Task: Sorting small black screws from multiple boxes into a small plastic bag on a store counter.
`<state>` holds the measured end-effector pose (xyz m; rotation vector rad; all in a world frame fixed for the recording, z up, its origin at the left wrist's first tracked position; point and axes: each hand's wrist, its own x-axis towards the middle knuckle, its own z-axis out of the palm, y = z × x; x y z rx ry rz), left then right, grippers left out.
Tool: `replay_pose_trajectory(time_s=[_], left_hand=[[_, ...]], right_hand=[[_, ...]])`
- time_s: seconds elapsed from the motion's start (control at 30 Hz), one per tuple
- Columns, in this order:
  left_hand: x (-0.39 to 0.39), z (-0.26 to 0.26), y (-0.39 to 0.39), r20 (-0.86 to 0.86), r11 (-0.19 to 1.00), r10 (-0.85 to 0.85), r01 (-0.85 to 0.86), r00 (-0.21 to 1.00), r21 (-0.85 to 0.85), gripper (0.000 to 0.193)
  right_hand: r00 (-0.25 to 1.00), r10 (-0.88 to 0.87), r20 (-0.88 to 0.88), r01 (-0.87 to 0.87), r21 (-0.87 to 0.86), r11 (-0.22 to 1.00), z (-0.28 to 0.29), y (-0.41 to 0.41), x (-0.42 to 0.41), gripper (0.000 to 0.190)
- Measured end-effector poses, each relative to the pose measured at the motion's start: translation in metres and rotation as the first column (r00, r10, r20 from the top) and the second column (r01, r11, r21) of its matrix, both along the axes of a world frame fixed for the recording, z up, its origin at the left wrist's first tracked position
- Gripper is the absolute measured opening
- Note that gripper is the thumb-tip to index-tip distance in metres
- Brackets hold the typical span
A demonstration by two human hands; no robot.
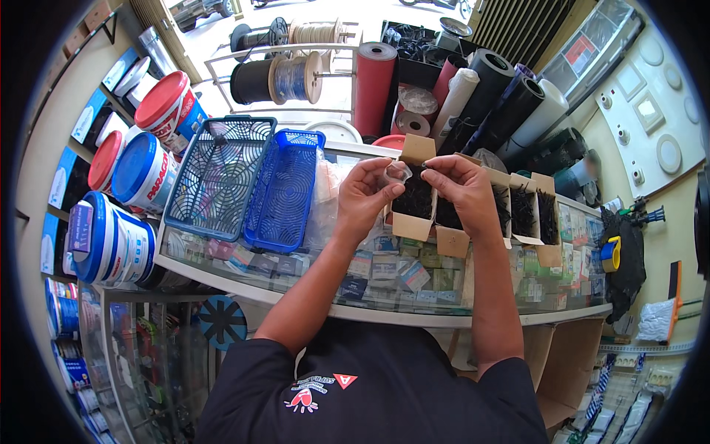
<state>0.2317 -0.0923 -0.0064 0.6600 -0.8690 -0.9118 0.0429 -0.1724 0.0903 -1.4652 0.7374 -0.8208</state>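
My left hand [358, 194] holds the rim of a small clear plastic bag [398, 172] between thumb and fingers, its mouth spread. Just right of it, my right hand [461, 186] pinches a tiny dark piece [425, 165], too small to name surely. Both hands hover over a row of cardboard boxes with raised flaps. The nearest open box [413, 200], below the bag, is full of black screws. More black screws fill the boxes to the right, such as the box [523, 211]; my right hand and forearm partly hide the middle ones.
A glass display counter [310, 288] holds small packets under its top. On its left stand a dark teal plastic basket [219, 177] and a blue basket [285, 194], with clear plastic bags [327, 186] beside them. Behind are sheet rolls [376, 89] and cable spools [297, 77]; paint pails [133, 172] stand left.
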Motion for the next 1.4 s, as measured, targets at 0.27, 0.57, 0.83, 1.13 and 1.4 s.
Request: replay_pose_trajectory(time_s=[0.27, 0.57, 0.83, 1.13, 1.4], left_hand=[[0.001, 0.0, 0.001, -0.035, 0.999, -0.016, 0.018, 0.999, 0.049, 0.05], [0.001, 0.003, 0.001, -0.051, 1.0, -0.013, 0.014, 0.999, 0.018, 0.05], [0.001, 0.011, -0.004, -0.042, 1.0, 0.013, -0.012, 0.999, 0.013, 0.048], [0.0, 0.018, -0.004, 0.026, 1.0, -0.01, 0.01, 1.0, -0.023, 0.051], [0.001, 0.007, 0.004, -0.086, 1.0, 0.003, -0.002, 0.996, 0.011, 0.051]], right_hand=[[0.996, 0.016, -0.086, -0.033, -0.204, 0.978, 0.003, 0.003, 0.026, 0.022], [0.994, -0.065, -0.092, 0.037, -0.279, 0.96, 0.005, 0.0, 0.022, 0.022], [0.82, -0.126, -0.558, -0.295, -0.601, 0.743, -0.015, -0.007, -0.004, 0.033], [0.598, -0.167, -0.784, -0.441, -0.496, 0.748, -0.013, 0.006, 0.007, 0.031], [0.948, -0.126, -0.293, 0.071, -0.192, 0.979, -0.026, 0.007, -0.001, 0.015]])
